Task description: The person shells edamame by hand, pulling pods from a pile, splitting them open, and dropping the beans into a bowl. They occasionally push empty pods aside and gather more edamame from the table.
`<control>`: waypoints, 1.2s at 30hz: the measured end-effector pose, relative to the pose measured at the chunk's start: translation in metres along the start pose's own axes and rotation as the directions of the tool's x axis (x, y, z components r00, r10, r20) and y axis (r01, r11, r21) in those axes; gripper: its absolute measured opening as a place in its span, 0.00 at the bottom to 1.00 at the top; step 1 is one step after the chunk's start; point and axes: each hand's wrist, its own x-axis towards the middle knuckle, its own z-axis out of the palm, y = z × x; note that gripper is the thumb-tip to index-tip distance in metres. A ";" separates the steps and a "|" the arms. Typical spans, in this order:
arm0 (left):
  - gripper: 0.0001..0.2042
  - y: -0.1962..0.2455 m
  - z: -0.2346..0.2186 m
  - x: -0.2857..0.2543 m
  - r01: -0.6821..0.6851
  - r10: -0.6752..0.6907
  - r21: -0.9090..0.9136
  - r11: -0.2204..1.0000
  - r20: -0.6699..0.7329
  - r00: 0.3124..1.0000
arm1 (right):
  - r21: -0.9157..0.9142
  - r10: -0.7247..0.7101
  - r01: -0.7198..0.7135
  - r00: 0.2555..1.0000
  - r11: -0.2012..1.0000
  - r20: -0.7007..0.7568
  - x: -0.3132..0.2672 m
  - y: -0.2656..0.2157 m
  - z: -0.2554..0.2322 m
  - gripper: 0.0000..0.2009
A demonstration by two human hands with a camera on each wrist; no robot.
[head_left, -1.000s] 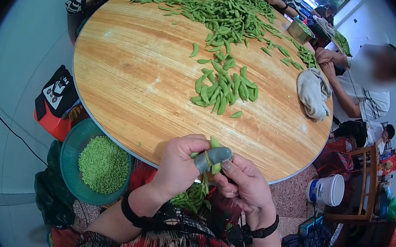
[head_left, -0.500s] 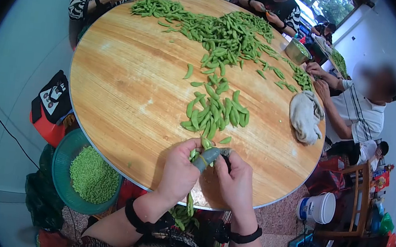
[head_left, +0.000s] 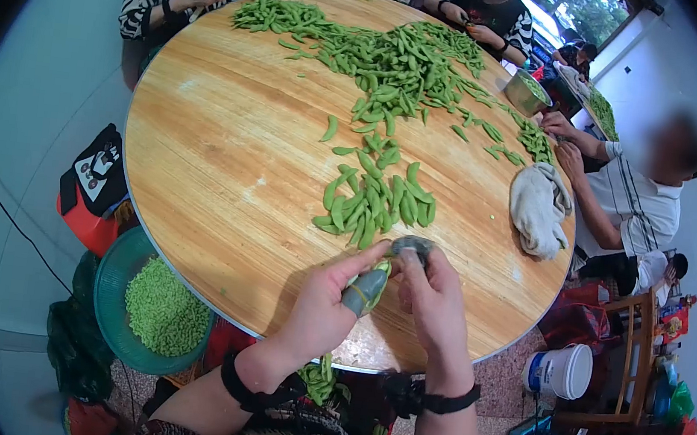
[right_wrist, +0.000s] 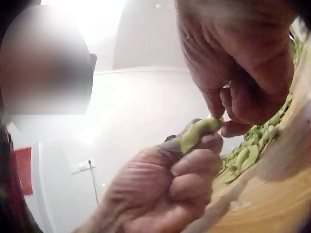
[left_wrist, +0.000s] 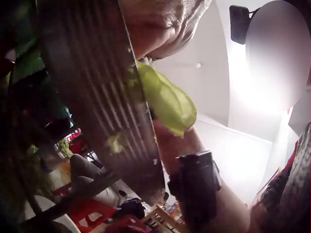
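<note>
Low over the table's near edge, the left hand (head_left: 325,305) grips a green pod (head_left: 381,270), its thumb wrapped in a grey cover (head_left: 364,291). Just to its right is the right hand (head_left: 435,305), fingers curled, with a dark grey cover (head_left: 411,246) on a digit. In the right wrist view the right hand's (right_wrist: 238,58) fingertips pinch one end of the pod (right_wrist: 199,133), while the left hand (right_wrist: 165,189) holds it from below. A pod (left_wrist: 170,99) hangs beside the table edge in the left wrist view; part of a hand (left_wrist: 163,24) is above it.
The round table (head_left: 217,160) carries a small pile of pods (head_left: 376,199) and a large heap (head_left: 401,60) behind. A grey cloth (head_left: 538,209) lies right. A green basin of beans (head_left: 166,308) stands lower left, a white bucket (head_left: 559,370) lower right. Other people sit around the table.
The head view first tilted up, lowering the table in the frame. Since the last earlier frame, the right hand has shifted slightly up and right, and the left thumb has turned more upright along the pod.
</note>
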 end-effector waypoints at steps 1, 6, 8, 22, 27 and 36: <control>0.24 -0.004 0.001 0.000 -0.126 0.119 0.086 0.988 0.073 0.990 | 0.001 -0.001 0.001 1.000 1.000 -0.006 0.001 -0.001 -0.003 0.09; 0.21 -0.003 0.002 -0.001 -0.400 0.377 0.302 0.865 0.135 0.916 | 0.281 0.099 -0.167 0.966 0.945 0.240 -0.001 0.001 -0.010 0.07; 0.21 0.012 0.004 -0.009 -0.404 0.368 0.503 0.764 0.176 0.913 | 0.378 0.112 -0.203 0.962 0.904 0.248 -0.003 0.004 -0.009 0.06; 0.13 0.005 0.005 -0.022 -0.298 0.362 0.666 0.684 0.044 0.931 | 0.563 -0.006 0.108 0.984 0.819 -0.180 -0.029 0.014 0.019 0.04; 0.09 0.012 -0.072 -0.059 -0.173 0.162 -0.037 0.984 -0.212 0.964 | -0.214 -0.094 0.227 0.864 0.950 0.495 -0.045 0.005 -0.011 0.11; 0.12 -0.056 -0.281 -0.126 0.339 0.246 0.756 0.560 -0.542 0.804 | -0.834 -0.265 0.330 0.936 0.442 0.230 0.023 0.003 -0.014 0.12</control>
